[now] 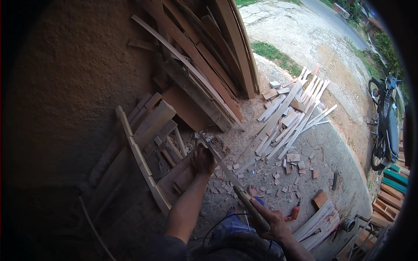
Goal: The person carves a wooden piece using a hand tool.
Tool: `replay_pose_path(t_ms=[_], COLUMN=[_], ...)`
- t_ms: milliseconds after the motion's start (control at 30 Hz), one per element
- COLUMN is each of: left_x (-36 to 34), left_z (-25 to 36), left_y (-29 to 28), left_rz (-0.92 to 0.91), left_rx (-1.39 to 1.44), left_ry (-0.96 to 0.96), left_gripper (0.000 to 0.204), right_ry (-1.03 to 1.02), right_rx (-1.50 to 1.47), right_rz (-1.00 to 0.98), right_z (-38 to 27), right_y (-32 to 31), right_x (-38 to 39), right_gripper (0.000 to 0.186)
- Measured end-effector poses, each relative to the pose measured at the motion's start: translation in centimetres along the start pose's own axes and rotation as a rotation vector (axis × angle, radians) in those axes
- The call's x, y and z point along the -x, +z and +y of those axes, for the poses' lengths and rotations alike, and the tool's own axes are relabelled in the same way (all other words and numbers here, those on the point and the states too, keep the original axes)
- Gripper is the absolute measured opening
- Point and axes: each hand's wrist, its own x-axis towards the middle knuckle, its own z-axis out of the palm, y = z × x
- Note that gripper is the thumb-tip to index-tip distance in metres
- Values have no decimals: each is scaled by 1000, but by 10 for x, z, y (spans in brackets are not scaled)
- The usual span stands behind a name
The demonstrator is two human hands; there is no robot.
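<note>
My left hand (202, 162) grips the upper end of a wooden board (177, 177), close against a long, narrow metal blade (224, 167). The blade runs up past that hand from a pale handle (254, 209), which my right hand (272, 219) holds at the lower middle of the view. The blade looks like a saw's, though its teeth are too small to make out. My bare foot (252, 190) shows on the floor just beyond the handle. The fingertips of my left hand are partly in shadow.
Planks (204, 61) lean on the wall (74, 87); more lumber (135, 139) stands at left. Strips (300, 108) and offcuts (296, 165) litter the concrete (326, 152). An orange drill (294, 211) lies right of me, near stacked slats (318, 226). A motorcycle (387, 126) stands at the right edge.
</note>
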Motion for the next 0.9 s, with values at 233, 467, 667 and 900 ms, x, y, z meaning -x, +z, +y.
replay_pose_path(t_ms=[233,467,667,900], left_x=[3,5,0,4], left_z=[-1,-6,-10,-7], left_y=[6,7,18,10], left_rz=[-21,-26,-53,-10], left_rx=[-6,-36,-72,-65], left_ry=[14,7,43,27], left_gripper=[48,49,52,57], right_ry=[-92,-27,-43,-5], right_rx=[-32,-32,33,-43], right_rz=[84,59,55,49], right_z=[1,-3,-15,9], right_y=[9,18,-3,48], right_x=[-12,-43,-27,-116], right_gripper=[63,59,60,60])
